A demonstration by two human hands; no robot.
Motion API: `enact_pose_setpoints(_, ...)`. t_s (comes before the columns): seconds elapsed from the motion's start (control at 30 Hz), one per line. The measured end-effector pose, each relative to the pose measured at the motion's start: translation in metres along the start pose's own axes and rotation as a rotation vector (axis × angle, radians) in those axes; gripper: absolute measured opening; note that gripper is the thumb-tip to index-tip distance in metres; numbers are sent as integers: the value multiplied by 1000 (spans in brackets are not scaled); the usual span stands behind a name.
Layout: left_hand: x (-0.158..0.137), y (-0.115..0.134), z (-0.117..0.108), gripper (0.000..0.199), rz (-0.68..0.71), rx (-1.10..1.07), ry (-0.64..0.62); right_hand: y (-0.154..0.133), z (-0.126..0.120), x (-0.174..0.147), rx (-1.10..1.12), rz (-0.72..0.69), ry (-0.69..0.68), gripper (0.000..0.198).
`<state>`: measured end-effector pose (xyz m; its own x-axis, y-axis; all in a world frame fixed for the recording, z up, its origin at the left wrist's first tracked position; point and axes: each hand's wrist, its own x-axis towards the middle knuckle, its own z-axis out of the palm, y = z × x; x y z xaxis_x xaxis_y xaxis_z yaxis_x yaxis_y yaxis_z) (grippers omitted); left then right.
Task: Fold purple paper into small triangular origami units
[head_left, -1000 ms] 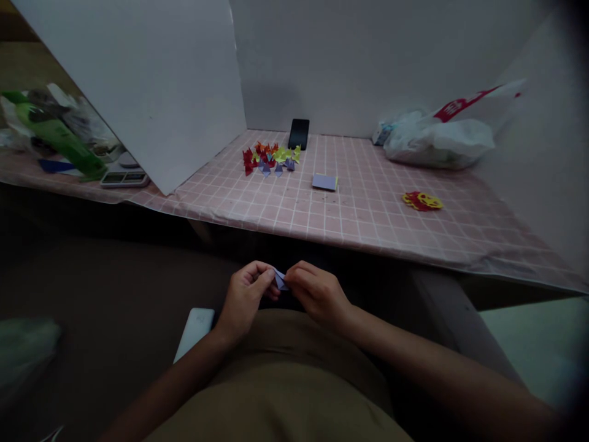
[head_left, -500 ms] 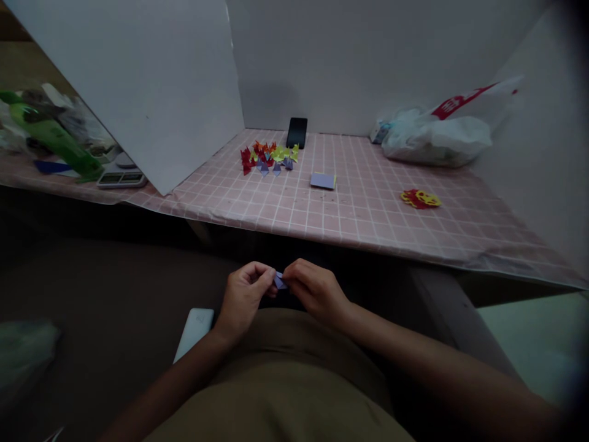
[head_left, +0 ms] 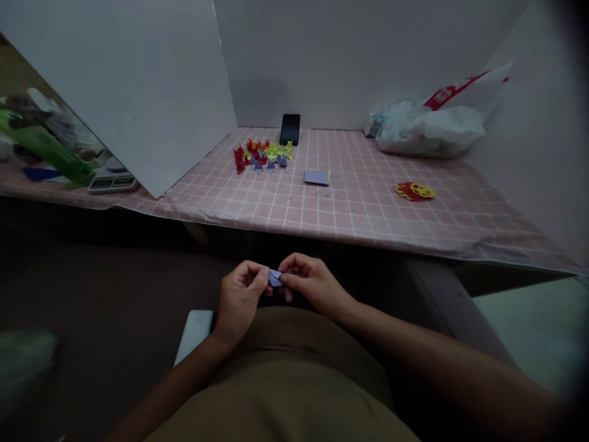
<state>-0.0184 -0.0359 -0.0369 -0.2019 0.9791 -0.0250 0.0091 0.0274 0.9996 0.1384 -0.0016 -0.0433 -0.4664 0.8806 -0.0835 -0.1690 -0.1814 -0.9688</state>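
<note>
Between my two hands, above my lap and below the table's front edge, is a small folded piece of lavender paper (head_left: 275,278). My left hand (head_left: 242,298) pinches its left end between thumb and fingers. The thumb and forefinger of my right hand (head_left: 315,283) close on its right end. On the table, a stack of lavender and yellow paper (head_left: 317,177) lies flat. Left of it stands a cluster of small folded paper figures (head_left: 260,155) in red, orange, yellow and lavender.
A black phone (head_left: 289,129) leans at the back of the checked table (head_left: 354,215). Red and yellow looped pieces (head_left: 415,191) and a white plastic bag (head_left: 432,132) sit on the right. A white panel (head_left: 151,92), scale (head_left: 113,182) and green bottle (head_left: 50,144) are left. Beside my left forearm lies a white slab (head_left: 195,334).
My right hand has turned and its fingers have lifted apart from the paper's top, so more of the lavender paper shows. The view has shifted slightly to the right.
</note>
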Motion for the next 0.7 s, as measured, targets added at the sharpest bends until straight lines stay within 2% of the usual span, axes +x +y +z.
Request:
enact_pose_setpoints(0.4,-2,-1,-1,12,94,156,27,4,-1,0,167,64,0,20)
enact_pose_setpoints(0.7,-1,0,-3,11,90,169,-15,7,-3,1,222,79,-20,23)
